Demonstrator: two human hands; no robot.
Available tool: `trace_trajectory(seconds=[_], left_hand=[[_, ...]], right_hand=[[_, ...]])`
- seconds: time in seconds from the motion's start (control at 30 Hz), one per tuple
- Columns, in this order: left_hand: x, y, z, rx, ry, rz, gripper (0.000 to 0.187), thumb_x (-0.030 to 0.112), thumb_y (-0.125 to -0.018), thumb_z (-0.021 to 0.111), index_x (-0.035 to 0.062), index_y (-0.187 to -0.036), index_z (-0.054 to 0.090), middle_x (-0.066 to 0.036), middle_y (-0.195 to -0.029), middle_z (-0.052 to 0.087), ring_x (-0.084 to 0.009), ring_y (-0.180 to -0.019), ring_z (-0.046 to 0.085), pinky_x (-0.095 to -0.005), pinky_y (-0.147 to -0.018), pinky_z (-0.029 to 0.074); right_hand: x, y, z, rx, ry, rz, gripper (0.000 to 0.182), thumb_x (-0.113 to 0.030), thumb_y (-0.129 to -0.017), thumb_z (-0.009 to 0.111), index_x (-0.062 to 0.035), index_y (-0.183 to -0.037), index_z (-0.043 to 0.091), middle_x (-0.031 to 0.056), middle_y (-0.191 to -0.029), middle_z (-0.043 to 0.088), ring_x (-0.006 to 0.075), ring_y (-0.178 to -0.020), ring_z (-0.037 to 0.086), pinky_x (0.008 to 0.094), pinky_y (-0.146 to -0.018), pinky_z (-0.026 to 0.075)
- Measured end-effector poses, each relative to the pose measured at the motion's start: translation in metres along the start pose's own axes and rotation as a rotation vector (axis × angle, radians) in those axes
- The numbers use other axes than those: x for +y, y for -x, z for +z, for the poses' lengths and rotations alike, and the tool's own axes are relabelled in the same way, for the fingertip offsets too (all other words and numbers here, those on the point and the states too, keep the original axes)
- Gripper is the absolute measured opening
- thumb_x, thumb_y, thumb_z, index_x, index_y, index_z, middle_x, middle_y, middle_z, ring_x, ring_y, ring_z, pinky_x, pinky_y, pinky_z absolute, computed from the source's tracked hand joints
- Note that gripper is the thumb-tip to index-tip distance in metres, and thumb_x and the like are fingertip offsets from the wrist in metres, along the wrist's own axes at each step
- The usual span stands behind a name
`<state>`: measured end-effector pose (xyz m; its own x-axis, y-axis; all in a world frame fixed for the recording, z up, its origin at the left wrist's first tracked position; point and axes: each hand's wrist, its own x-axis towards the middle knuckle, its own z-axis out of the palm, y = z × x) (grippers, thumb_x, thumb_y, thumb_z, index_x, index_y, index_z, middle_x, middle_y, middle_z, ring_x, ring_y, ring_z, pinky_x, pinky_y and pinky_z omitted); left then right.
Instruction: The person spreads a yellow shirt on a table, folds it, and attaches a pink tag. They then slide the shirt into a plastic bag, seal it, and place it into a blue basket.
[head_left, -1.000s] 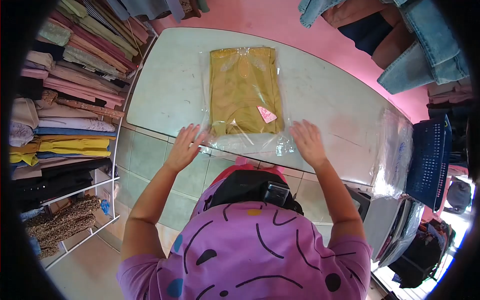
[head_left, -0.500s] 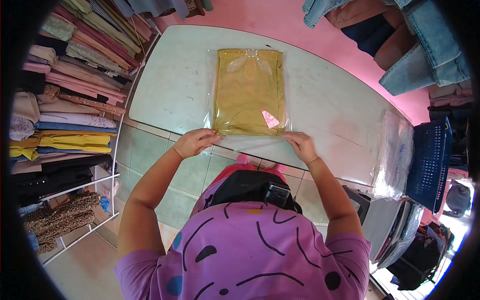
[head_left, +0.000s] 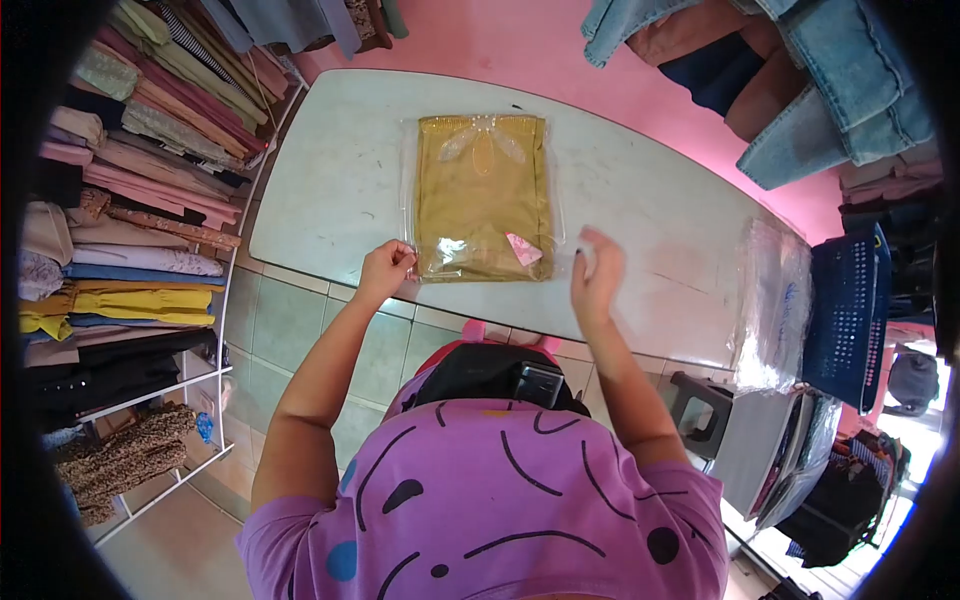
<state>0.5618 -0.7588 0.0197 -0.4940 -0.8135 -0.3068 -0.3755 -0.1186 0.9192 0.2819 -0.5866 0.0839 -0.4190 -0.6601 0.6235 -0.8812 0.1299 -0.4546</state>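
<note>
A folded mustard-yellow garment point(head_left: 480, 205) lies flat in a clear plastic bag on the pale table point(head_left: 330, 170). Beaded petal shapes show at its far end, and a pink and white tag point(head_left: 523, 249) is near its lower right corner. My left hand point(head_left: 388, 270) pinches the bag's edge at the near left corner, fingers closed. To the right of the bag, my right hand point(head_left: 598, 272) is raised slightly over the table, blurred, with its fingers curled and apart and nothing seen in them.
Clothes racks point(head_left: 150, 250) stand at the left. Denim garments point(head_left: 850, 90) hang at the upper right. A stack of clear plastic bags point(head_left: 770, 305) lies on the table's right end, beside a blue basket point(head_left: 850, 315). A dark stool point(head_left: 700, 410) is below the table edge.
My right hand has let go of the bag's near right corner and moved up, off to its right. My left hand has shifted slightly up along the left corner. The camera view has shifted a little.
</note>
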Motion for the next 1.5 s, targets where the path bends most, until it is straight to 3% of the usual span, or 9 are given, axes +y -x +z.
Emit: trace_trajectory(seconds=[0.1, 0.5, 0.57, 0.67, 0.87, 1.13, 1.33, 1.4, 1.5], left_hand=[[-0.004, -0.002, -0.002, -0.022, -0.008, 0.0, 0.004, 0.0, -0.084, 0.055, -0.0021, -0.086, 0.053, -0.006, -0.069, 0.059, -0.0117, -0.056, 0.058, -0.0247, -0.052, 0.048], [0.017, 0.03, -0.009, 0.237, -0.142, -0.067, 0.013, -0.001, -0.079, 0.059, 0.0019, -0.092, 0.055, -0.008, -0.075, 0.062, -0.0166, -0.066, 0.059, -0.0279, -0.062, 0.048], [0.044, 0.04, 0.001, 0.558, -0.611, 0.645, 0.018, -0.004, -0.075, 0.057, 0.0037, -0.091, 0.056, -0.011, -0.088, 0.063, -0.024, -0.079, 0.06, -0.032, -0.072, 0.048], [0.058, 0.042, 0.04, -0.053, -0.596, 0.916, 0.039, 0.001, -0.069, 0.063, 0.0058, -0.107, 0.057, -0.011, -0.107, 0.057, -0.0287, -0.095, 0.055, -0.0368, -0.081, 0.047], [0.043, 0.017, 0.081, 0.057, -0.885, 0.755, 0.059, 0.023, -0.064, 0.071, 0.003, -0.116, 0.051, -0.01, -0.109, 0.053, -0.0256, -0.099, 0.051, -0.0374, -0.085, 0.043], [0.046, -0.008, 0.085, 0.037, -1.242, 0.75, 0.026, 0.02, -0.069, 0.061, 0.0061, -0.091, 0.06, -0.007, -0.088, 0.056, -0.023, -0.083, 0.057, -0.0368, -0.067, 0.048], [0.133, -0.027, 0.059, -0.262, -0.735, 0.334, 0.015, 0.015, -0.085, 0.054, 0.0014, -0.091, 0.059, -0.013, -0.087, 0.064, -0.0263, -0.075, 0.063, -0.0366, -0.065, 0.05], [0.16, -0.022, 0.059, -0.315, 0.218, 0.092, 0.02, 0.017, -0.089, 0.052, 0.0013, -0.1, 0.058, -0.008, -0.09, 0.064, -0.0181, -0.074, 0.063, -0.0321, -0.064, 0.05], [0.201, 0.001, 0.036, -0.409, 0.544, 0.102, 0.024, 0.017, -0.09, 0.052, -0.0003, -0.106, 0.055, -0.006, -0.092, 0.064, -0.0136, -0.078, 0.062, -0.0277, -0.066, 0.05]], right_hand=[[0.005, 0.031, 0.03, -0.417, -0.636, -0.182, 0.038, -0.005, -0.07, 0.063, -0.0044, -0.106, 0.053, 0.0151, -0.106, 0.057, 0.0283, -0.1, 0.052, 0.0386, -0.082, 0.042], [-0.018, 0.023, 0.049, -0.603, 0.079, -0.44, 0.057, -0.039, -0.071, 0.066, -0.0071, -0.116, 0.053, 0.0038, -0.114, 0.053, 0.0202, -0.106, 0.048, 0.0329, -0.083, 0.039], [-0.019, 0.021, 0.054, -0.58, 0.111, -0.474, 0.054, -0.038, -0.07, 0.066, -0.0075, -0.113, 0.055, 0.0028, -0.11, 0.054, 0.0195, -0.104, 0.048, 0.0333, -0.08, 0.04], [-0.015, 0.024, 0.061, -0.535, 0.13, -0.512, 0.049, -0.035, -0.07, 0.065, -0.0086, -0.11, 0.056, 0.0017, -0.108, 0.055, 0.0191, -0.103, 0.049, 0.0335, -0.078, 0.04], [-0.011, 0.026, 0.07, -0.547, 0.079, -0.42, 0.04, -0.03, -0.072, 0.064, -0.0105, -0.106, 0.059, 0.0043, -0.105, 0.057, 0.0207, -0.099, 0.053, 0.0354, -0.079, 0.043], [-0.014, 0.012, 0.061, -0.599, -0.054, -0.248, 0.04, -0.026, -0.074, 0.063, -0.0095, -0.111, 0.057, 0.0082, -0.108, 0.058, 0.0238, -0.102, 0.053, 0.038, -0.082, 0.044], [0.008, 0.011, 0.016, 0.221, -0.234, 0.369, 0.043, -0.02, -0.084, 0.058, -0.0073, -0.124, 0.046, 0.0141, -0.12, 0.051, 0.0267, -0.11, 0.049, 0.0348, -0.095, 0.036], [0.028, 0.018, 0.021, 0.182, -0.552, 0.678, 0.044, -0.022, -0.087, 0.056, -0.0061, -0.126, 0.043, 0.013, -0.122, 0.05, 0.0245, -0.111, 0.048, 0.0351, -0.096, 0.035], [0.03, 0.016, 0.014, 0.029, -1.098, 1.062, 0.045, -0.024, -0.091, 0.051, -0.0038, -0.129, 0.038, 0.0111, -0.121, 0.049, 0.0201, -0.111, 0.047, 0.0339, -0.096, 0.036]])
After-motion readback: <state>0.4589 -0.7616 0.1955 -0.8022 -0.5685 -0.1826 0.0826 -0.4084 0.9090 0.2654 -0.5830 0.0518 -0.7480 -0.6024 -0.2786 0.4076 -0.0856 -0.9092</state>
